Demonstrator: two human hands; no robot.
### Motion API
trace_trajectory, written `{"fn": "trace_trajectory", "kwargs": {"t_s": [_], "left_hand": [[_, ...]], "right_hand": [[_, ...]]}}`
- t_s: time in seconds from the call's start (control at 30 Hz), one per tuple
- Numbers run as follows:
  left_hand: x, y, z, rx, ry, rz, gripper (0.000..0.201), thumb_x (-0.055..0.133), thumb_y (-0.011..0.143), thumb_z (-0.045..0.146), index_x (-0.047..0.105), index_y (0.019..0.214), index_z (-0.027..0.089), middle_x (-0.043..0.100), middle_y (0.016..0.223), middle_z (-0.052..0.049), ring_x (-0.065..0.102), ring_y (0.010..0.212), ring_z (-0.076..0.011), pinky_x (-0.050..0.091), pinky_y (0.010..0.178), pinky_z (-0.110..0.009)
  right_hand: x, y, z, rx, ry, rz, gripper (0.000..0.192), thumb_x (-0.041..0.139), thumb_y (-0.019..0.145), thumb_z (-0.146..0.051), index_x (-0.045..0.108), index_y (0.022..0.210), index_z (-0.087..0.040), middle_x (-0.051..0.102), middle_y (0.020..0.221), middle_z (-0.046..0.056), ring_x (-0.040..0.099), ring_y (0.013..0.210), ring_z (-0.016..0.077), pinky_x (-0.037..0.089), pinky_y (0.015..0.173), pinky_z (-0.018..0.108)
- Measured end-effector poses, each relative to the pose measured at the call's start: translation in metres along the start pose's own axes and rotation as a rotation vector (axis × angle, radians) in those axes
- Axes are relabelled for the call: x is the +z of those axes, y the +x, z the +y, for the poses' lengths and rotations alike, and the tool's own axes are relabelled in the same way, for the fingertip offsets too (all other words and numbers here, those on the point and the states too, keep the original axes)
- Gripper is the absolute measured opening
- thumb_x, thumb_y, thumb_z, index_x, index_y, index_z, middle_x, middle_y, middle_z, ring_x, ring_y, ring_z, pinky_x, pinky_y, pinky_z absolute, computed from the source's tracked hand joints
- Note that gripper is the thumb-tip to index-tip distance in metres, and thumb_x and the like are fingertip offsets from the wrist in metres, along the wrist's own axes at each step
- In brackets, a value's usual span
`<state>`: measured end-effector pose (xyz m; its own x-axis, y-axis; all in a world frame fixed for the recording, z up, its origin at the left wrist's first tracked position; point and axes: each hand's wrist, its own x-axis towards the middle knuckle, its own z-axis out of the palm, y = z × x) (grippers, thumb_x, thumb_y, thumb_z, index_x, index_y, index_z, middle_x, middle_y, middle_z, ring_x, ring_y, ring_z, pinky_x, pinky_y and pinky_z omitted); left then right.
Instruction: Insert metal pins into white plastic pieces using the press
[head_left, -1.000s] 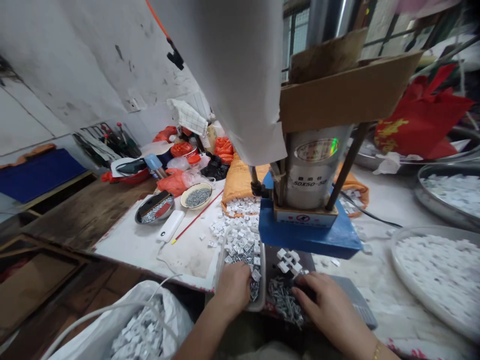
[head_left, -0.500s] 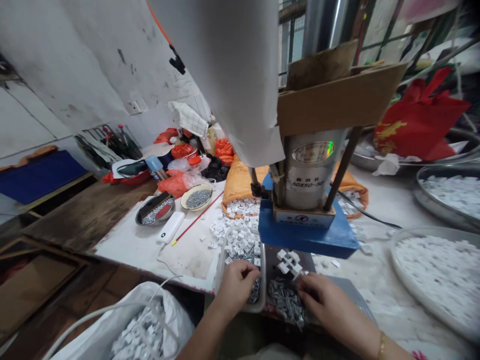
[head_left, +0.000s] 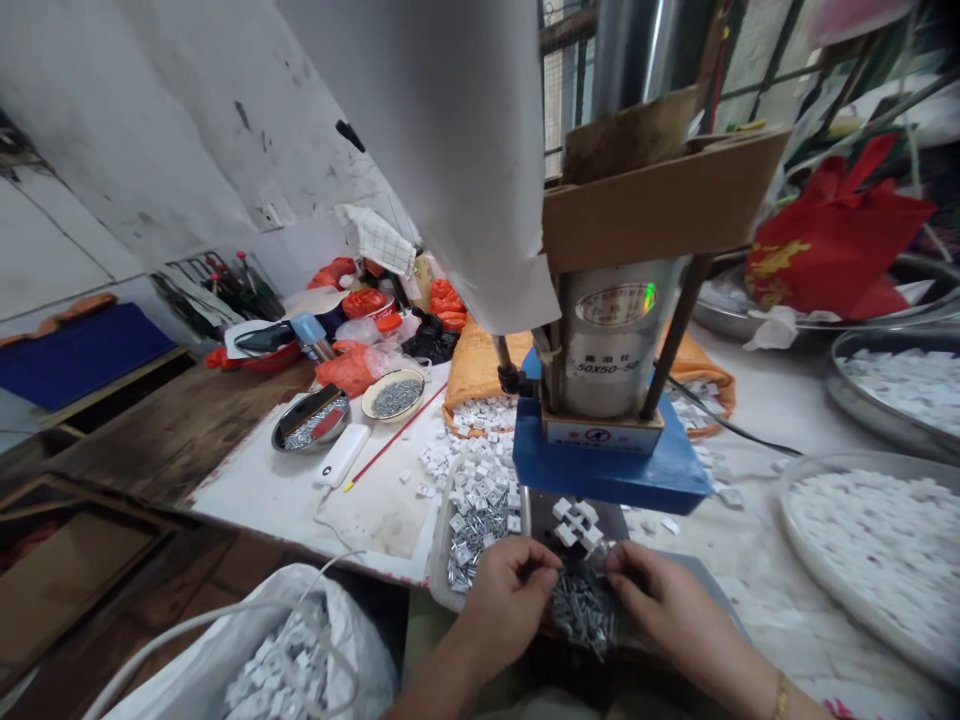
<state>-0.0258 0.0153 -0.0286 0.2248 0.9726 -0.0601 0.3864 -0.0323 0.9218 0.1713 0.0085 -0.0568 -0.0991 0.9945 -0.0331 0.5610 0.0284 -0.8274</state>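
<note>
Cluttered bench [head_left: 375, 510] — both hands [head_left: 510, 595] over loose nails [head_left: 585, 605]

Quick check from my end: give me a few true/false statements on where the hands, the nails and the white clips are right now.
1. Both hands meet over the pile of nails. True.
2. The left hand rests in the white bag of clips. False: it is at the nail pile, right of the small tray of clips and nails.
3. White clips sit on the fixture under the blue press base. True.
4. The right hand grips the red bag. False: the red bag sits far back, untouched.
5. The large round tray at right holds white clips. True.
</note>
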Motion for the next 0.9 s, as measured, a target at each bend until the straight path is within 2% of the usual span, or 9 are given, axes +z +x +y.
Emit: {"fn": "trace_trajectory", "kwargs": {"t_s": [0.13,0.27,0.37,0.47,0.57,0.67,0.73,0.8,0.9], "left_hand": [[0.009,-0.003,0.006,0.199,0.128,0.012,0.015,0.055,0.076,0.010,0.067,0.081,0.018,0.067,0.080,-0.004,0.060,0.079,-0.0181,0.044,0.076,-0.028],[0.020,-0.002,0.008,0.318,0.233,-0.034,0.013,0.057,0.075,0.009,0.064,0.083,0.018,0.064,0.081,-0.005,0.058,0.079,-0.0182,0.042,0.075,-0.028],[0.023,-0.002,0.007,0.292,0.246,-0.025,0.014,0.052,0.078,0.009,0.063,0.080,0.018,0.064,0.080,-0.005,0.058,0.079,-0.0180,0.041,0.073,-0.028],[0.024,-0.001,0.008,0.199,0.208,-0.017,0.013,0.051,0.079,0.011,0.061,0.078,0.018,0.063,0.078,-0.004,0.058,0.077,-0.0174,0.040,0.070,-0.026],[0.024,0.000,0.009,0.142,0.185,-0.030,0.013,0.051,0.080,0.012,0.061,0.076,0.018,0.063,0.077,-0.003,0.057,0.077,-0.0170,0.040,0.069,-0.026],[0.023,0.001,0.011,0.123,0.198,-0.035,0.015,0.049,0.083,0.015,0.061,0.075,0.018,0.062,0.076,-0.003,0.056,0.076,-0.0173,0.040,0.069,-0.027],[0.022,0.002,0.012,0.120,0.208,-0.035,0.017,0.047,0.084,0.017,0.061,0.074,0.018,0.062,0.075,-0.003,0.056,0.075,-0.0174,0.039,0.068,-0.027],[0.020,0.001,0.013,0.121,0.204,-0.036,0.017,0.049,0.083,0.017,0.062,0.073,0.018,0.063,0.074,-0.002,0.057,0.075,-0.0172,0.040,0.068,-0.026],[0.017,-0.001,0.015,0.146,0.174,-0.037,0.010,0.055,0.079,0.015,0.064,0.076,0.018,0.064,0.075,-0.002,0.059,0.074,-0.0165,0.041,0.068,-0.025]], "right_hand": [[-0.003,-0.006,-0.006,0.087,0.318,-0.024,0.011,0.056,0.071,-0.032,0.060,0.068,-0.022,0.065,0.063,-0.001,0.060,0.060,0.0182,0.048,0.054,0.026],[-0.003,-0.008,-0.015,0.107,0.476,-0.049,0.016,0.061,0.070,-0.037,0.059,0.069,-0.020,0.064,0.065,-0.001,0.061,0.064,0.0178,0.049,0.058,0.026],[-0.001,-0.009,-0.016,0.086,0.480,-0.014,0.017,0.064,0.069,-0.036,0.060,0.072,-0.020,0.066,0.068,0.000,0.062,0.066,0.0187,0.051,0.061,0.027],[0.002,-0.010,-0.018,0.035,0.367,0.068,0.012,0.062,0.069,-0.032,0.060,0.074,-0.021,0.065,0.067,0.001,0.061,0.063,0.0182,0.051,0.058,0.027],[0.004,-0.012,-0.023,-0.089,0.164,0.153,0.006,0.057,0.073,-0.025,0.061,0.075,-0.023,0.066,0.072,0.002,0.060,0.067,0.0187,0.051,0.062,0.028],[0.004,-0.014,-0.027,-0.250,0.011,0.199,0.011,0.051,0.078,-0.021,0.061,0.075,-0.024,0.065,0.074,0.004,0.060,0.072,0.0205,0.050,0.065,0.031],[0.004,-0.015,-0.025,-0.305,-0.028,0.212,0.013,0.049,0.080,-0.021,0.060,0.076,-0.025,0.064,0.072,0.004,0.059,0.071,0.0210,0.049,0.065,0.032],[0.005,-0.015,-0.021,-0.280,-0.004,0.239,0.011,0.050,0.080,-0.022,0.060,0.078,-0.025,0.065,0.075,0.004,0.060,0.072,0.0209,0.049,0.067,0.032],[0.007,-0.013,-0.015,-0.125,0.132,0.254,0.007,0.056,0.076,-0.025,0.059,0.082,-0.024,0.065,0.075,0.003,0.061,0.069,0.0191,0.051,0.064,0.029]]}}
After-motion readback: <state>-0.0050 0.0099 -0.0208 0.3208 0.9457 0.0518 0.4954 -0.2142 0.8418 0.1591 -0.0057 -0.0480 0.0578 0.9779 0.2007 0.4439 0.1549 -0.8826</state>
